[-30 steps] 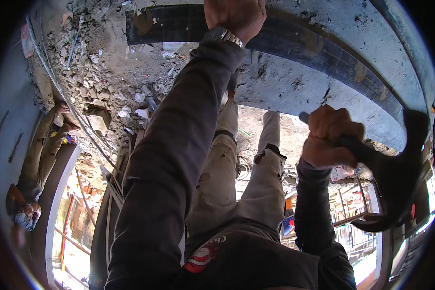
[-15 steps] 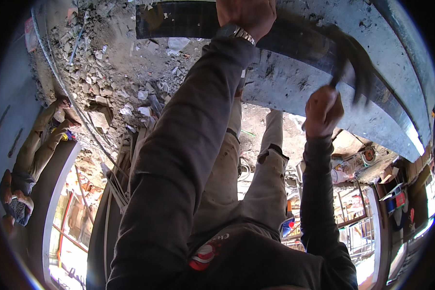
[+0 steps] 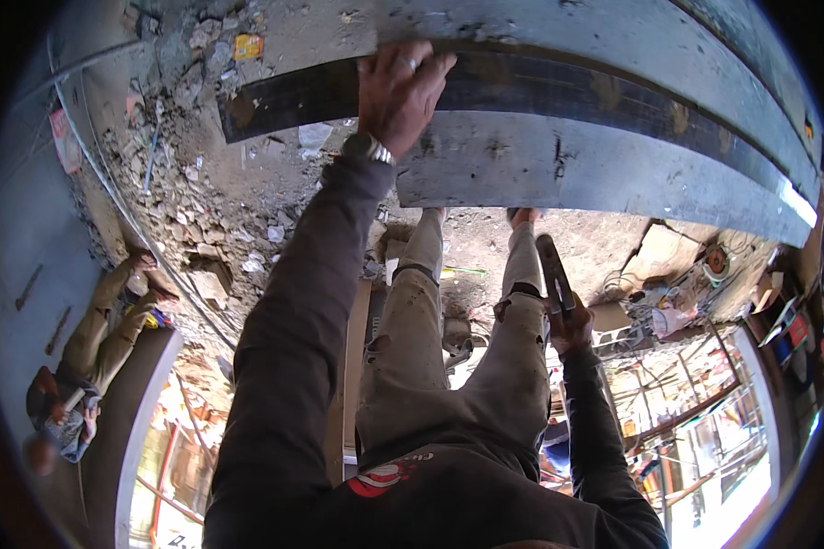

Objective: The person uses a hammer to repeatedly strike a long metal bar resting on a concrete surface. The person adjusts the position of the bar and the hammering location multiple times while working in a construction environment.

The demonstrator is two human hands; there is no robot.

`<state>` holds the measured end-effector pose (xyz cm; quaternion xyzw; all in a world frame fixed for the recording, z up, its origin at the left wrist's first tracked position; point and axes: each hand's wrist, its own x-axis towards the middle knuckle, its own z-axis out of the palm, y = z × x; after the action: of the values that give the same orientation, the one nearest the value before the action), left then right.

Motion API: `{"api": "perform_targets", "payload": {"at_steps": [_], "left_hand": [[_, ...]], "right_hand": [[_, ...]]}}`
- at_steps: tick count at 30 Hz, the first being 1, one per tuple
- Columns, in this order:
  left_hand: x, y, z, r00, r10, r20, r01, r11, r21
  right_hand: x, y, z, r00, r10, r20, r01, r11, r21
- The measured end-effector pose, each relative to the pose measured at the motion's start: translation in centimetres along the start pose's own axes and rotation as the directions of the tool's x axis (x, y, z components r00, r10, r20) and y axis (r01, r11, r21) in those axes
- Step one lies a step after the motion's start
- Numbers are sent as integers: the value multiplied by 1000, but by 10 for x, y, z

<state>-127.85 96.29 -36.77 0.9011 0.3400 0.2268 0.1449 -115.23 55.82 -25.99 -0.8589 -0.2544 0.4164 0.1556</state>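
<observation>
My left hand (image 3: 398, 101), with a ring and a metal watch at the wrist, grips a long dark strip (image 3: 531, 87), its fingers bent over the far edge. The strip curves in the wide view and lies across a grey, stained bench-like slab (image 3: 522, 156). My right hand (image 3: 570, 328) is lowered beside my right knee. It is closed around a hammer (image 3: 556, 272), whose dark head points up, away from the strip. The hammer's handle is mostly hidden by the hand.
Rubble and litter (image 3: 201, 220) cover the ground at the left, crossed by a cable (image 3: 119, 201). Another person (image 3: 92, 339) sits at the far left. A round-disc tool (image 3: 716, 263) lies at the right. Scaffold-like poles (image 3: 677, 421) show behind me.
My right hand has dropped from above the slab to beside my knee with the hammer. My left hand has shifted left along the strip, and the view has moved.
</observation>
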Motion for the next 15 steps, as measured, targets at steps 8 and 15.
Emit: {"api": "perform_targets", "payload": {"at_steps": [8,15], "left_hand": [[5,46,29,986,-164,22,165,985,-55],[2,26,-24,898,-308,313,300,951,75]], "right_hand": [[-130,281,-8,752,644,-139,-656,714,-244],[-159,376,-36,433,773,464,-890,285,356]]}}
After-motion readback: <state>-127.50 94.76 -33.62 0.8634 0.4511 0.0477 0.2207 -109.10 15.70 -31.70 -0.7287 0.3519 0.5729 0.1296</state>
